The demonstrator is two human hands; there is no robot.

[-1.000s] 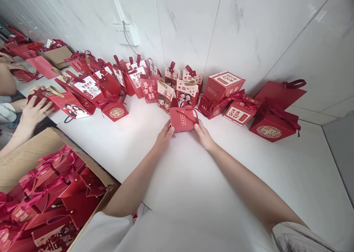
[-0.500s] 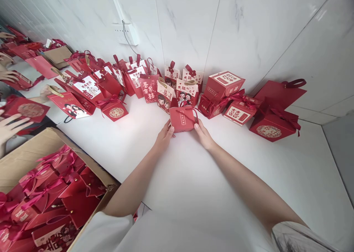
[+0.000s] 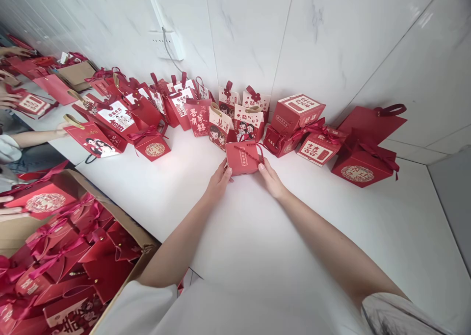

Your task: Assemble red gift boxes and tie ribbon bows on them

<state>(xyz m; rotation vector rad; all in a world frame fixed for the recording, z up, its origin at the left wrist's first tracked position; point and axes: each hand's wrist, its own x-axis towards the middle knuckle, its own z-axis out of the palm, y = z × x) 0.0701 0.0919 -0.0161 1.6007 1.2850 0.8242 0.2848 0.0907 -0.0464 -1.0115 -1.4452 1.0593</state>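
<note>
Between my two hands is a red gift box [image 3: 241,159] with a dark red twisted cord handle and a gold-lined label on its face. My left hand [image 3: 220,179] grips its left side, thumb on the near edge. Against the right side my right hand [image 3: 270,178] closes, thumb beside the cord end. Just behind it stand a cream and red couple-print gift box [image 3: 247,124] and another cartoon-print box [image 3: 220,128]. The underside of the held box is hidden.
To the right stand stacked red boxes [image 3: 300,112] and a ribboned box [image 3: 362,166]. Several gift bags [image 3: 117,117] line the wall at left. A cardboard carton [image 3: 127,222] full of red boxes is at lower left. Co-workers' hands [image 3: 13,212] show at the left edge.
My hands and the held box stay in place. At left, a co-worker's hand has brought a red ribboned box down over the carton.
</note>
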